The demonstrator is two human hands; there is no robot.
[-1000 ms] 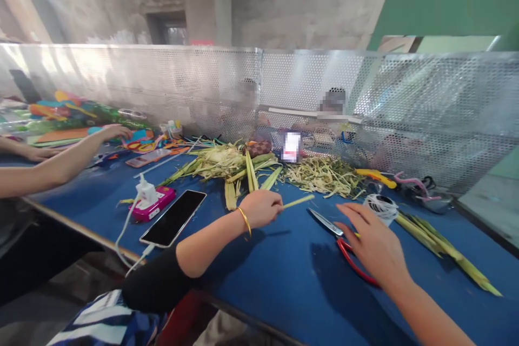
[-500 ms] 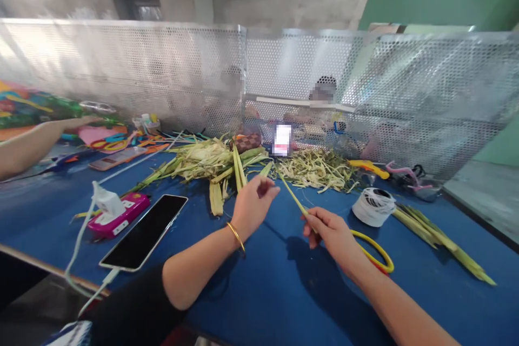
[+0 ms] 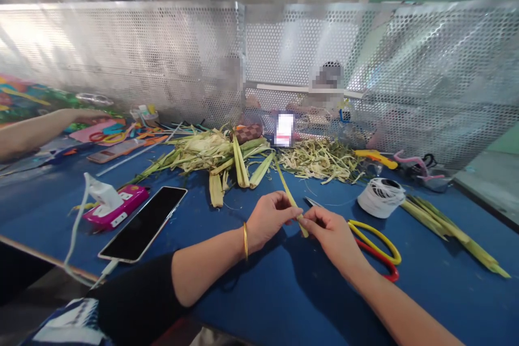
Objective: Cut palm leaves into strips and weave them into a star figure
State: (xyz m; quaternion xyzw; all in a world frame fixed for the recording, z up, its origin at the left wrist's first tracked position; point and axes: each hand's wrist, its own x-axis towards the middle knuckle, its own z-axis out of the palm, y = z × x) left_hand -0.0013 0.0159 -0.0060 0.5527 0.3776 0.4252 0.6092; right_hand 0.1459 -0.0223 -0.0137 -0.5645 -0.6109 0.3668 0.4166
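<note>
A narrow yellow-green strip of dried leaf (image 3: 286, 186) is pinched near its lower end by both of my hands, its far end pointing up toward the back of the table. My left hand (image 3: 271, 218), with a gold bangle at the wrist, grips it from the left. Close beside, my right hand (image 3: 330, 232) holds it between thumb and fingers. Scissors with yellow and red handles (image 3: 379, 243) lie partly under my right hand, blade tip showing. Wider leaf pieces (image 3: 240, 165) rest beyond my left hand.
A leaf heap (image 3: 198, 154) and a pile of thin strips (image 3: 320, 159) lie at the back, before a perforated metal screen (image 3: 162, 59). White twine (image 3: 381, 197) and leaf stalks (image 3: 458, 232) are right; a phone (image 3: 144, 224) and pink power strip (image 3: 117, 208) left. Another person's arm (image 3: 40, 130) reaches in.
My left hand has moved right and down and closed on the strip beside my right hand. The strip now stands steeper. The view has tilted slightly downward.
</note>
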